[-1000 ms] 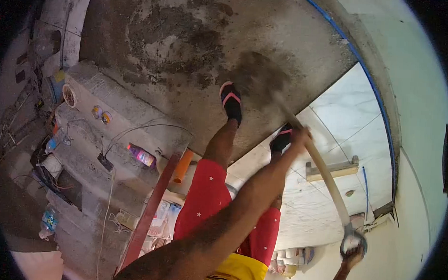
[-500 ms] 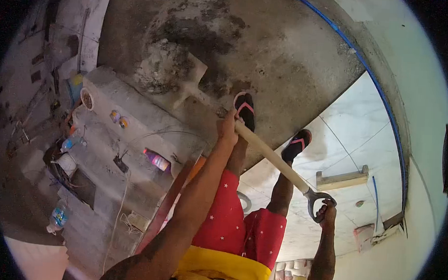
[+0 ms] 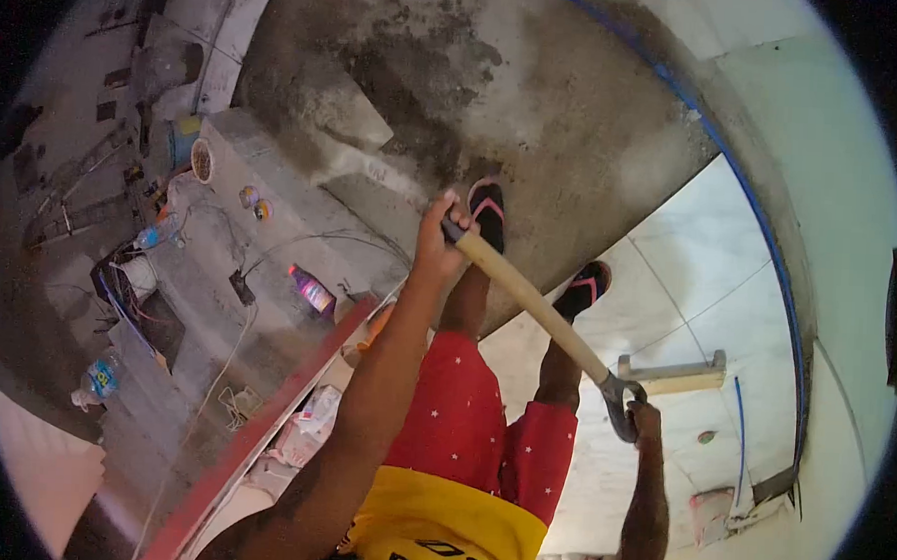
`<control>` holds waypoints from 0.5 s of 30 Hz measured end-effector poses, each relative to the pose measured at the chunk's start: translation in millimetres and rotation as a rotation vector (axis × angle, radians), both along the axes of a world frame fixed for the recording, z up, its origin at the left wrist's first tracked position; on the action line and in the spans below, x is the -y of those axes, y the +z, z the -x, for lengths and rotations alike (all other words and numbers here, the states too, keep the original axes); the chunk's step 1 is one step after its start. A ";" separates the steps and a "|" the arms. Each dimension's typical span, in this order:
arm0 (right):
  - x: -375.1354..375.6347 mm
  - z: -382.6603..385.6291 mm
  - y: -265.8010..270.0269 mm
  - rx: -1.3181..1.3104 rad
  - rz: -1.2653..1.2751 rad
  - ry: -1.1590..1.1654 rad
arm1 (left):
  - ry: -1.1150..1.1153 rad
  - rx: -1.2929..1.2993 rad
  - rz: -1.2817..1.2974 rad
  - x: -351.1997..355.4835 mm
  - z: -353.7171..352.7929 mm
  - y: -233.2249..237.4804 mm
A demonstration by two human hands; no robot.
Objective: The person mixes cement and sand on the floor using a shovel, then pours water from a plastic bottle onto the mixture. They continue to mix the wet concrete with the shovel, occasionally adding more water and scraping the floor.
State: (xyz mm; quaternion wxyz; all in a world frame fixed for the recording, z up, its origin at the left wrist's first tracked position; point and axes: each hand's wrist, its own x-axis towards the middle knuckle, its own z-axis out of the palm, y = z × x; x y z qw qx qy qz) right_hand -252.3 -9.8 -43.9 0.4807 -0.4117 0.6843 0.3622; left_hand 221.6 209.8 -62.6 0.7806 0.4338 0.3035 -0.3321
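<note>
A shovel with a pale wooden shaft (image 3: pixel 537 306) slants across the view, from a black D-shaped grip at the lower right up to a metal blade (image 3: pixel 356 111) over the rough concrete floor. My left hand (image 3: pixel 443 238) is wrapped round the shaft near its dark metal socket. At the far end, my right hand (image 3: pixel 644 425) holds the D-shaped grip. The blade is blurred, and its surface shows pale, without a clear heap on it. Both my feet, in dark sandals with pink straps, are just past the shaft.
A grey ledge (image 3: pixel 262 187) at the left bears a purple bottle (image 3: pixel 312 290), tape rolls, a round container and cables. Plastic bottles lie farther left. White tiles (image 3: pixel 669 280) cover the right floor, with a wooden float (image 3: pixel 673 374) on them. A blue hose (image 3: pixel 762 209) runs along the wall.
The grey heap seen on the blade has gone from it. The shovel's grip and my right hand have shifted slightly left. The view has tilted a little.
</note>
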 end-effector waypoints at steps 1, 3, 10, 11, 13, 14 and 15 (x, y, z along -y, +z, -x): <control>-3.2 5.6 4.6 0.116 0.084 -0.379 | 0.052 -0.035 0.032 10.0 3.0 4.9; -2.8 0.2 37.3 0.199 0.212 -0.774 | 0.153 -0.138 0.082 21.8 20.1 13.9; -17.8 166.7 116.4 0.078 0.742 -0.645 | -0.384 -0.145 -0.102 35.5 255.4 -171.4; -16.9 212.8 132.9 0.042 0.775 -0.656 | -0.283 -0.159 -0.243 54.2 300.9 -176.3; -12.0 231.8 194.4 0.014 0.817 -0.633 | -0.168 -0.571 -0.129 86.0 352.2 -138.7; -11.9 237.4 210.7 -0.169 0.954 -0.587 | -0.178 -0.679 -0.113 99.7 369.5 -119.7; -7.1 277.5 224.9 -0.120 1.034 -0.529 | -0.188 -0.787 -0.097 109.6 383.4 -110.3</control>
